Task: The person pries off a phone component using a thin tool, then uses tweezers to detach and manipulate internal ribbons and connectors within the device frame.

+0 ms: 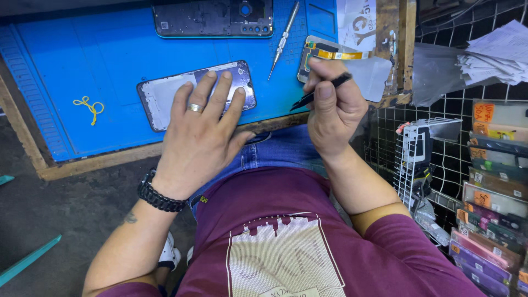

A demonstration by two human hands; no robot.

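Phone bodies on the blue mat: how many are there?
2. A silver-framed phone body lies under the left hand; a dark opened phone body lies at the blue mat's far edge. Others may be hidden.

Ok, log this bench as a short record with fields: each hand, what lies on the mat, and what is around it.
left hand: flat on the opened phone
right hand: grips black tweezers
mat: blue, on a wooden table
on mat: second phone frame, screwdriver, yellow wire loop
by right hand: part with a gold ribbon cable
right side: wire rack
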